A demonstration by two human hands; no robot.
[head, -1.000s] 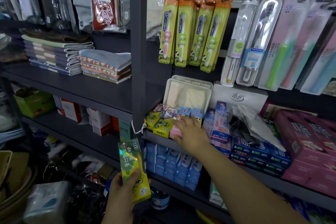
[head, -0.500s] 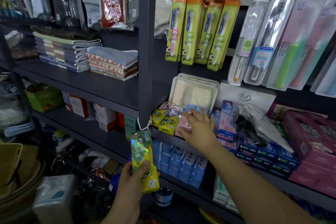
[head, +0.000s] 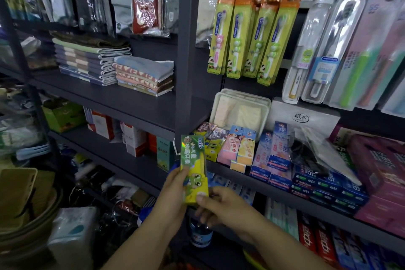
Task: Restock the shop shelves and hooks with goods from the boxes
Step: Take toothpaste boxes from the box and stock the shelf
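A green and yellow children's toothpaste box [head: 194, 166] stands upright in front of the shelf edge. My left hand [head: 175, 195] grips its lower left side, thumb on the front. My right hand [head: 221, 206] pinches its bottom right corner. Just behind it, on the dark shelf [head: 274, 188], lies a row of small toothpaste boxes [head: 232, 147] in yellow, pink and blue. Children's toothbrush packs [head: 252, 35] hang on hooks above.
A dark upright post [head: 188, 50] splits the shelving. Folded towels [head: 114, 66] lie on the left shelf. Blue and pink toothpaste cartons [head: 328, 182] fill the shelf at right. A white lidded tray [head: 241, 109] stands behind the small boxes. Baskets [head: 22, 199] and a tissue pack [head: 72, 232] crowd the floor at left.
My right hand left the small boxes on the shelf and came down to the bottom of the toothpaste box. My left hand raised the box toward the shelf edge.
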